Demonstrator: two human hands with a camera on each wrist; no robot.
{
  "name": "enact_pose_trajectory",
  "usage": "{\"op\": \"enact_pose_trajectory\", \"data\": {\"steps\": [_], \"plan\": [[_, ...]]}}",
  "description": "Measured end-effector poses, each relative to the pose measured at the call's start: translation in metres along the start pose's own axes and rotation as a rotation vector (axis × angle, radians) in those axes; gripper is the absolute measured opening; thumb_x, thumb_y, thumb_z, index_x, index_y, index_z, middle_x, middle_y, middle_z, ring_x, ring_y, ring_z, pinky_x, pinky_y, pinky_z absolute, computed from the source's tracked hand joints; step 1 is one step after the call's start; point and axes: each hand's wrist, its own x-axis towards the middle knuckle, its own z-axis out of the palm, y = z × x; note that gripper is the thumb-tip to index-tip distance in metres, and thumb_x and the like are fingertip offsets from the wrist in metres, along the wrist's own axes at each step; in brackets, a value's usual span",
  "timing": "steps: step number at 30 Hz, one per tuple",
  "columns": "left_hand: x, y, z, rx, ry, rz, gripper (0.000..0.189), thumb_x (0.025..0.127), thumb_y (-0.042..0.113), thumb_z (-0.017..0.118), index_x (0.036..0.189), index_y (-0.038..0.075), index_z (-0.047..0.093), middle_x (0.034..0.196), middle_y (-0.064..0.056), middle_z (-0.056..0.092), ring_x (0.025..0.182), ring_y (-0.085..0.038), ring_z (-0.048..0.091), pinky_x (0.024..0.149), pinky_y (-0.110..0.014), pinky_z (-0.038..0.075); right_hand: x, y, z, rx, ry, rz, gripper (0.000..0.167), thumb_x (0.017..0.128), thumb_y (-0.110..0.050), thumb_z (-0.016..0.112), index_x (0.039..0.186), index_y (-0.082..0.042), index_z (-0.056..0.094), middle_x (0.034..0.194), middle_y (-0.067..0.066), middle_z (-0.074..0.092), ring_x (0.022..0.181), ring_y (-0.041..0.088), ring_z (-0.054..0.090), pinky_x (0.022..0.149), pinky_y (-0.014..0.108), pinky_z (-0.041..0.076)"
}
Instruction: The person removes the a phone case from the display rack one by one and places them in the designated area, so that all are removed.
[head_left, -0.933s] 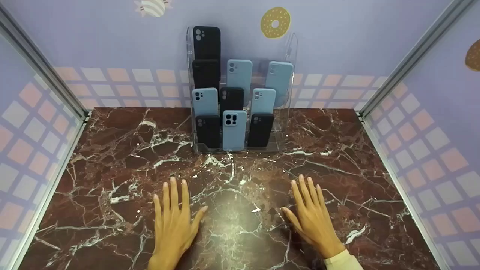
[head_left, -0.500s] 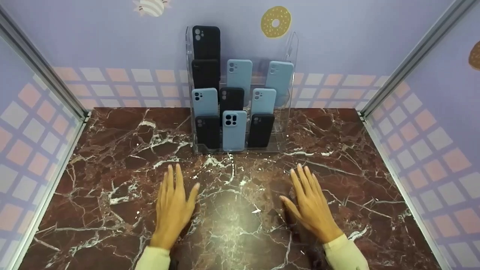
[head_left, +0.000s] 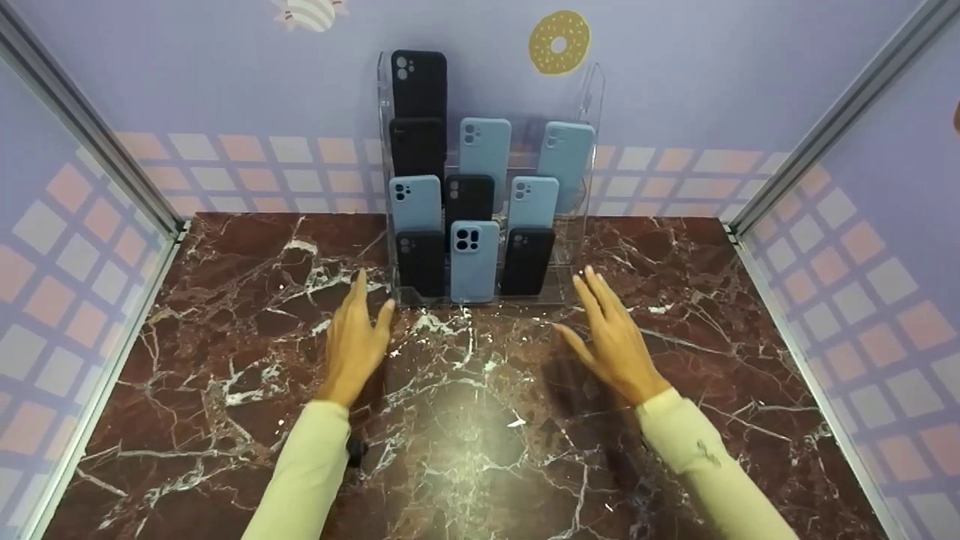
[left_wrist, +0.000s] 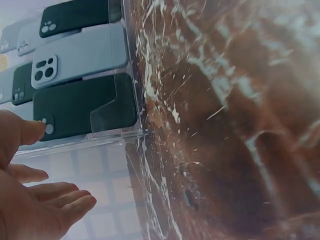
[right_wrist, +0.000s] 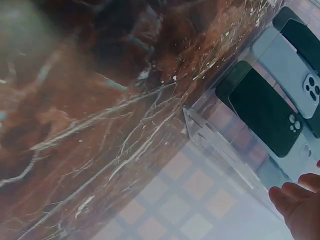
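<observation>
Flanking the clear rack [head_left: 558, 288] of cases [head_left: 474, 276] near its front corners: left hand [head_left: 354, 345], right hand [head_left: 619, 346], fingers extended, both holding nothing. Rack probably light, stiff, slick, crackable; best gripped low, both sides. Stands on marbled table [head_left: 480, 450], amid lilac walls [head_left: 712, 82].

The left forearm [head_left: 304, 466] and right forearm [head_left: 709, 456] reached forward, well apart, both sleeved in pale yellow. The left hand [head_left: 354, 345] had loosely straight fingers and a thumb spread inward; the right hand [head_left: 616, 346] likewise pointed forward, thumb out.
</observation>
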Motion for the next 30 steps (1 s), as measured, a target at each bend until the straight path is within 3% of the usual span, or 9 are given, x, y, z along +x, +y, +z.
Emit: {"op": "enact_pose_trajectory", "data": {"steps": [5, 12, 22, 30], "plan": [[0.021, 0.003, 0.003, -0.024, 0.029, -0.014, 0.069, 0.103, 0.027, 0.058, 0.161, 0.012, 0.023, 0.155, -0.024, 0.040, 0.129, -0.048, 0.052, 0.106, -0.057, 0.041, 0.021, 0.008, 0.008, 0.050, -0.006, 0.058, 0.076, 0.090, -0.026, 0.079, 0.150, 0.003, 0.042, 0.156, 0.026, 0.038, 0.139, 0.041, 0.043, 0.112, 0.054, 0.037], [0.044, 0.005, 0.008, -0.025, 0.047, -0.039, 0.062, 0.103, 0.026, 0.059, 0.158, 0.011, 0.035, 0.148, -0.022, 0.050, 0.123, -0.048, 0.057, 0.101, -0.057, 0.044, 0.049, 0.018, 0.022, 0.137, 0.008, 0.166, 0.070, 0.091, -0.020, 0.078, 0.149, 0.001, 0.045, 0.150, 0.024, 0.045, 0.132, 0.041, 0.051, 0.109, 0.051, 0.041], [0.054, 0.005, 0.019, -0.066, 0.026, -0.078, 0.052, 0.101, 0.021, 0.060, 0.151, 0.008, 0.048, 0.147, -0.018, 0.052, 0.132, -0.041, 0.052, 0.107, -0.057, 0.038, 0.079, 0.018, 0.048, 0.209, 0.096, 0.244, 0.061, 0.090, -0.013, 0.078, 0.144, 0.000, 0.052, 0.131, 0.022, 0.058, 0.120, 0.036, 0.059, 0.106, 0.045, 0.045], [0.062, 0.008, 0.024, -0.059, 0.053, -0.088, 0.045, 0.101, 0.020, 0.060, 0.144, 0.006, 0.056, 0.138, -0.017, 0.061, 0.129, -0.039, 0.056, 0.106, -0.054, 0.041, 0.094, 0.015, 0.058, 0.253, 0.124, 0.286, 0.047, 0.093, -0.012, 0.074, 0.135, 0.001, 0.059, 0.118, 0.021, 0.058, 0.101, 0.034, 0.060, 0.091, 0.045, 0.049]]}}
